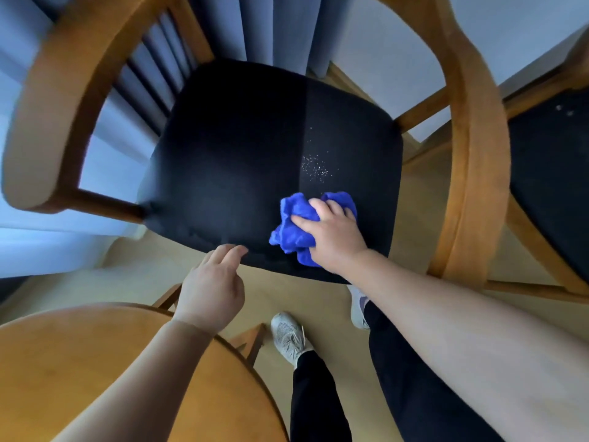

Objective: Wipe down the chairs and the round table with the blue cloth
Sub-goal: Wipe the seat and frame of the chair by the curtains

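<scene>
Presently: seat wipe. Right hand [334,239] clutches blue cloth [291,237] at front edge of chair seat [239,148]; left hand [210,290] slack, empty. Next, likely: sweep specks [314,167].

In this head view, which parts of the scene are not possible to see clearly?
Blue cloth: partly covered by the right hand, head view.
Second chair: cut off by the right edge.
Round table: cut off by the left and bottom edges.
Pale specks on the seat: too small to identify.
Chair back: blurred by motion.
Left hand: contact with the seat unclear.
</scene>
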A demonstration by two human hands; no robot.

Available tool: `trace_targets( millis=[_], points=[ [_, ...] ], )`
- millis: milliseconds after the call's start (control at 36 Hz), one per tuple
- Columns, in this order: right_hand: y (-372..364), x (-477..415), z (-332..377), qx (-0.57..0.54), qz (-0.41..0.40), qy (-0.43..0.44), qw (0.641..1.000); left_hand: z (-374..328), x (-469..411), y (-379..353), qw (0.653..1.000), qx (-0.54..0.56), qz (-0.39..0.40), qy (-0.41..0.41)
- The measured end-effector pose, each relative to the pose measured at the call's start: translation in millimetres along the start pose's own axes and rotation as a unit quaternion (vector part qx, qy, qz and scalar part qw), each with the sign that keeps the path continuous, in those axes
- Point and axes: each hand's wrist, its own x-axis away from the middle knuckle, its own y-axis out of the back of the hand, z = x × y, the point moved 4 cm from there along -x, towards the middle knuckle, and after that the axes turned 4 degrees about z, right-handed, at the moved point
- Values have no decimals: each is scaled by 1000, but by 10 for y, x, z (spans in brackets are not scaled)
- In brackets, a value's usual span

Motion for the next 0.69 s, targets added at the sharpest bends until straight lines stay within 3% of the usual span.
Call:
trace_targets(
  millis=[194, 445, 583, 695],
  points=[
    [-8, -626, 245, 63, -9, 6, 998, 46, -101, 19, 999, 8, -20, 23],
    [-103, -538, -104, 94, 12, 22, 995, 2, -238, 39, 1000, 8, -20, 19],
    [-156, -176, -734, 61, 43, -139, 987, -96, -296, 24, 1000, 13, -15, 4],
    [-156, 40, -967, -24, 91, -319, 943, -130, -310, 55, 999, 29, -21, 1]
  ],
)
